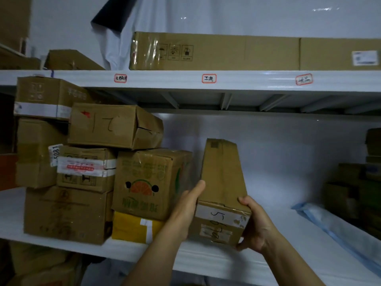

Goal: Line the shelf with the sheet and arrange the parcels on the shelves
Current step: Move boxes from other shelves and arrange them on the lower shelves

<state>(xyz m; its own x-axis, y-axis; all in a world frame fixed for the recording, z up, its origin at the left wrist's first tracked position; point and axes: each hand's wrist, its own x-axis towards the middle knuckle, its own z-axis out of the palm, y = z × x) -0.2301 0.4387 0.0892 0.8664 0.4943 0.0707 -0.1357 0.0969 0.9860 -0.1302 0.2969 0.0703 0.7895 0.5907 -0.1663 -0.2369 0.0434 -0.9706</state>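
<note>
1. We are holding a long brown parcel [221,190] between both hands at the front of the middle shelf [61,246]; its near end is carrying a white label with handwritten digits, and its far end is pointing toward the back.
2. Our left hand [185,207] is lying along the parcel's left side, thumb laid up the top edge, so its grip is clamped on the parcel.
3. Our right hand [255,226] is cupping the near right corner, thumb on top and fingers curled under the end; its grip is likewise clamped on the parcel.
4. The white sheet [278,203] is covering the shelf board under the parcel and is running up the back wall behind it.
5. Just to the left, a yellow parcel [132,226] is sitting on the sheet with an orange-printed box [148,182] resting on top of it.
6. Further left, a large brown box [66,213] is bearing a red-taped box [86,168], with a box marked in pen [109,126] topping the stack.
7. At the right, a blue-edged plastic package [329,223] is lying on the sheet, with dim boxes [354,182] stacked behind it.
8. Above, the upper shelf [247,79] is showing three red-bordered labels [209,78] on its front edge and is carrying a long flat carton [216,51].
</note>
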